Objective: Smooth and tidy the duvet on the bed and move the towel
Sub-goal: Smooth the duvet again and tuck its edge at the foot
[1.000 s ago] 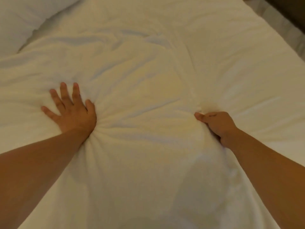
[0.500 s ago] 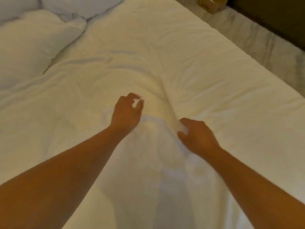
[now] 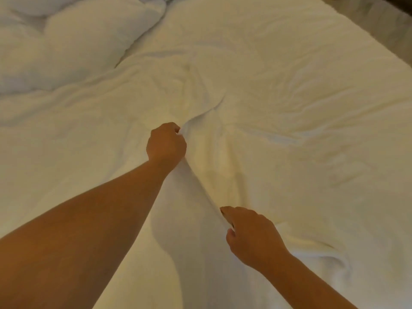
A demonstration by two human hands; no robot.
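Note:
A white duvet [image 3: 289, 97] covers the bed and fills most of the view, creased around its middle. A raised ridge of fabric runs between my two hands. My left hand [image 3: 166, 144] is curled at the far end of that ridge and grips a bunch of duvet. My right hand [image 3: 249, 235] pinches the near end of the same ridge between thumb and fingers. No towel is in view.
White pillows [image 3: 73, 41] lie bunched at the top left, by the head of the bed. The right edge of the bed [image 3: 379, 41] runs diagonally at the top right, with pale floor beyond it.
My left hand went from pressing flat on the duvet to gripping a fold farther up the bed. My right hand kept its pinch and drew back towards me. A long ridge has risen between them.

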